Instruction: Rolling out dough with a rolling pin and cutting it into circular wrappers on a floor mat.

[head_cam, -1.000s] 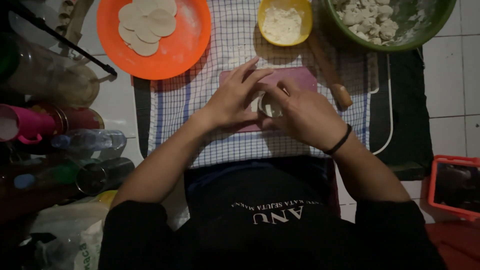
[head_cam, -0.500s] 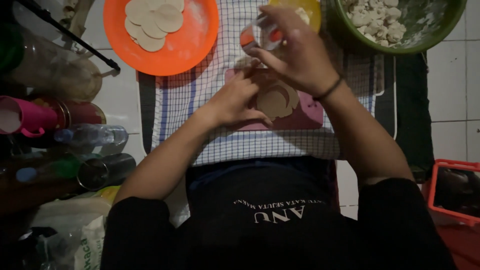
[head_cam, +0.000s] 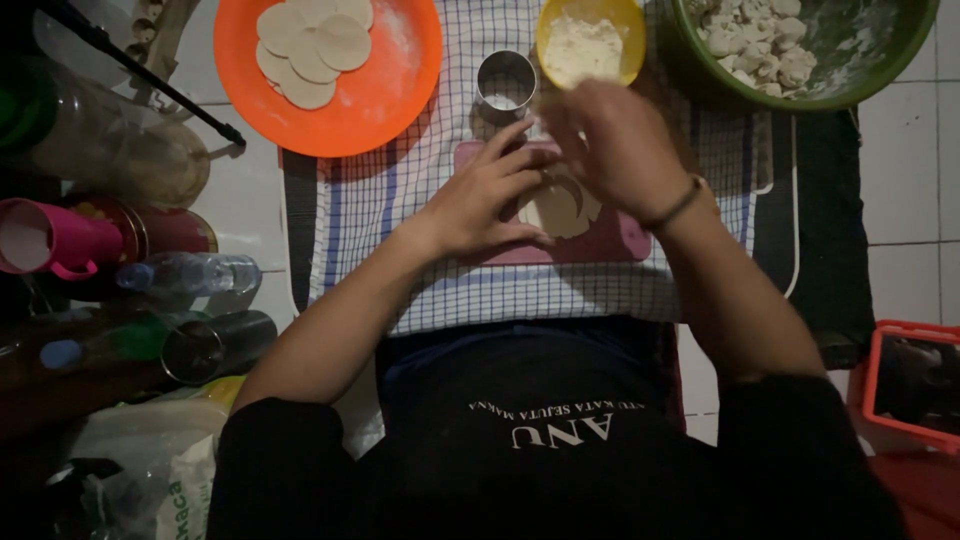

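The pink cutting board point(head_cam: 600, 240) lies on a checked cloth point(head_cam: 420, 190) and serves as reference. On the board rests a flat, pale dough sheet point(head_cam: 560, 208) with a curved cut edge. The left hand point(head_cam: 480, 195) presses on the board beside the dough, fingers spread flat, holding nothing. The right hand point(head_cam: 615, 145) hovers above the dough; its grip cannot be told. Just beyond the board stands a round metal cutter point(head_cam: 505, 85). Further beyond, an orange plate point(head_cam: 390, 90) carries smooth dough discs point(head_cam: 312, 48).

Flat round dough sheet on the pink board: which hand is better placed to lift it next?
Probably left: the left hand rests by the flat round dough sheet, fingers touching; the right hand hovers above.
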